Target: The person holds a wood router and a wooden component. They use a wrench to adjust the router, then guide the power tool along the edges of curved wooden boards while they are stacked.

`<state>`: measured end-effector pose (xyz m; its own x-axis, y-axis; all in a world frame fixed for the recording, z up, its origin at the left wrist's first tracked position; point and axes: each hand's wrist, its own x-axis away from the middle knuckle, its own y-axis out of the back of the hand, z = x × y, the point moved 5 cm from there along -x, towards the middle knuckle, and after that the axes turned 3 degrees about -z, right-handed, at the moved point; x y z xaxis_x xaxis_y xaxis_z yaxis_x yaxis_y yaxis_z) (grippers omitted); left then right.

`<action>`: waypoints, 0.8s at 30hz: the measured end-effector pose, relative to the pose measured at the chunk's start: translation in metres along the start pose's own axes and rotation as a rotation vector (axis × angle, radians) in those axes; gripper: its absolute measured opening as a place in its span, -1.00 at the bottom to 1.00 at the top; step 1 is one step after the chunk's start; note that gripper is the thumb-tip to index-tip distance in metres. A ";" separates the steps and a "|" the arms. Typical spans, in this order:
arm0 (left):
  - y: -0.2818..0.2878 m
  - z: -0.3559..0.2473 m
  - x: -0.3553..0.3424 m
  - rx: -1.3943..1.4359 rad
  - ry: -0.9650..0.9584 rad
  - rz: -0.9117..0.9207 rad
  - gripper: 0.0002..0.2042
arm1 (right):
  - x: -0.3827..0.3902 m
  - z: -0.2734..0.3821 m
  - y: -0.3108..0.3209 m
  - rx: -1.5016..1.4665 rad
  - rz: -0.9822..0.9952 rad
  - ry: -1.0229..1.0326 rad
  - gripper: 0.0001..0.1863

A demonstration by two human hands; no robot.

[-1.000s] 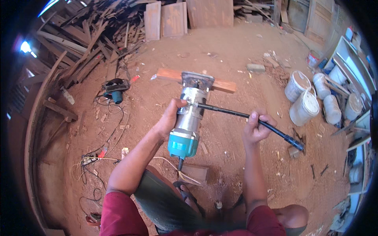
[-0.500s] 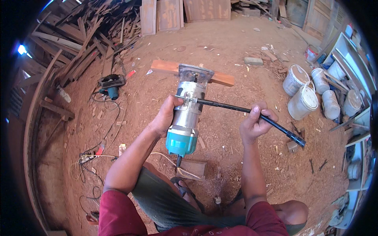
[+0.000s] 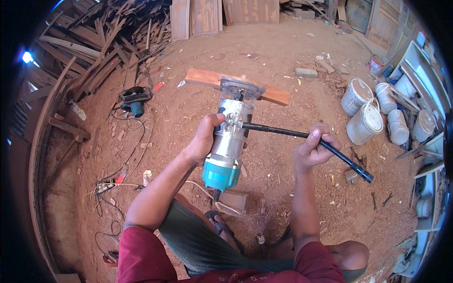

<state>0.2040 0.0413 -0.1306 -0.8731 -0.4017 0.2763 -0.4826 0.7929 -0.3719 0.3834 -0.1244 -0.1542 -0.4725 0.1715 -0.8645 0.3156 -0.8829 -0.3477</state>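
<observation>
My left hand [image 3: 205, 137] grips a trim router [image 3: 226, 148] with a silver body, teal end cap, clear base and a cord trailing down. My left thumb presses near a metal clamp on the body. A long black rod [image 3: 278, 132] reaches right from that clamp, and my right hand [image 3: 318, 146] has its fingers wrapped round it short of the far end. Behind the router base is an orange-brown wooden board [image 3: 273, 94]; whether they touch I cannot tell.
A teal circular saw [image 3: 137, 107] with tangled cords lies left. Scrap wood [image 3: 104, 37] is piled back left, with panels [image 3: 203, 16] at the back. White buckets [image 3: 364, 123] and shelving stand right. A block [image 3: 306, 72] and offcuts lie on the dusty floor.
The router and rod have shifted slightly right, along with my right hand. My left thumb sits a little higher on the router body. Both grips are kept.
</observation>
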 end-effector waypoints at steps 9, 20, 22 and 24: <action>0.002 0.019 -0.001 0.121 0.020 -0.087 -0.63 | -0.004 -0.001 0.011 0.063 -0.021 0.020 -0.73; 0.010 0.009 -0.002 0.042 -0.123 -0.236 -0.69 | -0.003 0.002 0.015 0.089 0.020 0.070 -0.70; 0.013 0.011 -0.004 0.071 -0.104 -0.237 -0.68 | -0.001 0.005 0.009 0.097 0.019 0.080 -0.73; 0.014 0.013 -0.005 0.106 -0.083 -0.238 -0.67 | 0.003 0.005 0.006 0.077 0.012 0.056 -0.73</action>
<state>0.2009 0.0486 -0.1489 -0.7345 -0.6109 0.2955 -0.6760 0.6207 -0.3972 0.3798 -0.1311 -0.1572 -0.4214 0.1828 -0.8883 0.2559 -0.9157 -0.3098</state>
